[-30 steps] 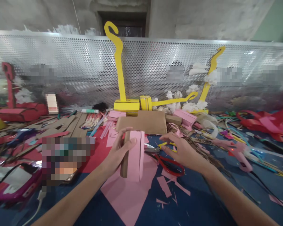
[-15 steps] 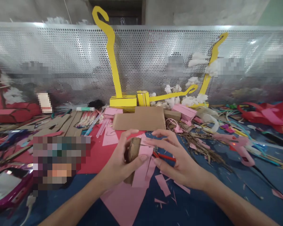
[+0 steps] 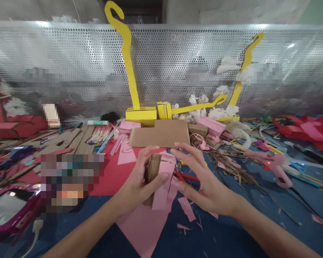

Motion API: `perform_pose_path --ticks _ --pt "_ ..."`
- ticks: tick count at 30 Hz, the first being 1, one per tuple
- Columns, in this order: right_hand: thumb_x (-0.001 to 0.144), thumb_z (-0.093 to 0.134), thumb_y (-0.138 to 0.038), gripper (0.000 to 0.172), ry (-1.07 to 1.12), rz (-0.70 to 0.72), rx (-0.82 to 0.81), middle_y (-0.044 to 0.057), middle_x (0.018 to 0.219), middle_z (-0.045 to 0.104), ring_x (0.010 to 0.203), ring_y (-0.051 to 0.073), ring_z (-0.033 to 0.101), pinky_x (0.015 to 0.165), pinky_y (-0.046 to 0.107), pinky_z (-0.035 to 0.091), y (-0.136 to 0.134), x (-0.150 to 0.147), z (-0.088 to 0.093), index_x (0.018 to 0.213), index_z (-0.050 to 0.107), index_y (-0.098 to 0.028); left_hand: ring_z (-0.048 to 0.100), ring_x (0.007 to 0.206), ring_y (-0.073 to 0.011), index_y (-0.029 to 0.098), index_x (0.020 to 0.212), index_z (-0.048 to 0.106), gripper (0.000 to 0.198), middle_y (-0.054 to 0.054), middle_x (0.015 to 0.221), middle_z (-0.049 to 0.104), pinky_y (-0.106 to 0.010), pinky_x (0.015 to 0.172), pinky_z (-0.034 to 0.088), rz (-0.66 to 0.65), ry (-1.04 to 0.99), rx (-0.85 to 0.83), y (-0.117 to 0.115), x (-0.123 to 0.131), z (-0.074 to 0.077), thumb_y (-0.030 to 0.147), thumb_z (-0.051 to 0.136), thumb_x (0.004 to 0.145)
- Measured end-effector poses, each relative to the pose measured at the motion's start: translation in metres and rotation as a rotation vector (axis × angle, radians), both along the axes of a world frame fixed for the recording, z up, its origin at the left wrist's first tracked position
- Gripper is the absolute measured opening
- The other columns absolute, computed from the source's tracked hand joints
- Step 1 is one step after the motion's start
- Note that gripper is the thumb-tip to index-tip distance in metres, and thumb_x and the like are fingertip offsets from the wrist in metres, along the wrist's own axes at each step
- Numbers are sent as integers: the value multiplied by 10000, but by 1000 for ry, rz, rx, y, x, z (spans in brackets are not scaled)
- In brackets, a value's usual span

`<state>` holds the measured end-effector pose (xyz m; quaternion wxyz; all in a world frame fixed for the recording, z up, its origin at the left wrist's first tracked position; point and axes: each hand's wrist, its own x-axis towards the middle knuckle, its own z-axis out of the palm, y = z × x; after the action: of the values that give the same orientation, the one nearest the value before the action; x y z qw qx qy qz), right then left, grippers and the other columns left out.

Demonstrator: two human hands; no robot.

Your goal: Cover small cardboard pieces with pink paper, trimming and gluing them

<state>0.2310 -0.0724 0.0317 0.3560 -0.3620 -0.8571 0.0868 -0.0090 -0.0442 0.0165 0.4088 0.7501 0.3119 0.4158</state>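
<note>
My left hand (image 3: 141,184) is wrapped around a small brown cardboard box (image 3: 153,166) partly faced with pink paper (image 3: 161,195). Its thumb presses flat on the pink side. To the right of the box, my right hand (image 3: 201,179) has its fingers spread, with the fingertips close to the paper's right edge; whether they touch it I cannot tell. Behind that hand lies a red-handled tool (image 3: 190,177), mostly hidden. A larger pink sheet (image 3: 142,229) is on the blue table surface below the box, and cut pink scraps (image 3: 186,208) lie beside it.
A pink glue gun (image 3: 276,165) with a lit red light rests at right, near a bundle of dry twigs (image 3: 239,172). Ahead are a brown cardboard piece (image 3: 161,134) and a yellow hooked stand (image 3: 129,71) before a perforated metal panel (image 3: 78,71). Cardboard strips (image 3: 75,143) lie at left.
My right hand's fingers have lifted off the top of the pink paper and moved slightly right. My left hand keeps its hold on the box. The view has tipped slightly.
</note>
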Motion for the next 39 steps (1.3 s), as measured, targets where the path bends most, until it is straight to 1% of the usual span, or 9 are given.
perform_pose_path --ticks 7,11,16,20,25,28,32,36,39 --pt "1013 585 -384 567 -38 7 -34 66 1653 285 1552 318 244 1219 547 347 0 0 1 1553 415 -384 567 1235 -280 305 1380 458 372 -80 1359 554 -461 1077 483 -6 49 169 -2 2 5 329 562 1023" --pt "989 618 -421 777 19 -11 -40 83 1678 266 1566 314 228 1222 541 360 0 -1 -1 1635 190 -369 577 1228 -289 299 1327 514 319 -80 1338 590 -454 1069 478 6 38 188 -2 4 4 312 573 1014" --pt "1002 595 -434 625 -31 -7 -52 86 1672 277 1566 339 225 1239 596 295 1 -2 -2 1574 353 -367 577 1208 -253 301 1334 488 314 -76 1347 570 -414 1066 460 -3 56 236 -2 3 5 278 554 1028" --pt "1001 596 -424 833 51 -22 -90 98 1704 204 1570 324 211 1233 576 323 2 -1 -2 1657 89 -347 553 1252 -257 302 1344 492 311 -82 1364 564 -412 1082 445 -21 69 261 -2 3 5 276 537 1037" --pt "1004 594 -404 645 2 -18 -87 59 1695 225 1570 338 199 1244 593 290 4 2 -1 1594 334 -386 523 1303 -244 319 1380 472 362 -74 1389 549 -404 1111 411 -35 51 297 1 2 -1 240 545 1034" --pt "1001 599 -410 778 53 -28 -82 93 1700 221 1565 333 224 1236 595 313 4 3 -1 1650 173 -355 531 1290 -249 308 1371 474 347 -82 1380 555 -412 1106 419 -33 56 285 1 2 -1 239 535 1036" --pt "1009 586 -421 630 9 -27 -92 72 1696 245 1573 351 206 1235 614 303 4 4 -1 1591 350 -370 529 1279 -270 310 1364 482 340 -86 1375 550 -445 1099 430 -37 61 279 0 2 1 250 532 1032" --pt "1005 590 -429 796 42 -49 -86 88 1719 196 1577 335 213 1231 599 323 4 4 -1 1657 138 -361 561 1182 -264 304 1374 457 375 -79 1315 549 -438 1040 474 -10 45 235 0 0 -4 264 565 1017" --pt "1003 592 -447 714 -5 -26 -98 55 1722 200 1585 341 188 1242 609 293 4 5 -1 1629 254 -392 576 1142 -261 309 1435 374 519 -83 1319 516 -414 968 519 18 26 170 1 -2 -8 285 628 983"
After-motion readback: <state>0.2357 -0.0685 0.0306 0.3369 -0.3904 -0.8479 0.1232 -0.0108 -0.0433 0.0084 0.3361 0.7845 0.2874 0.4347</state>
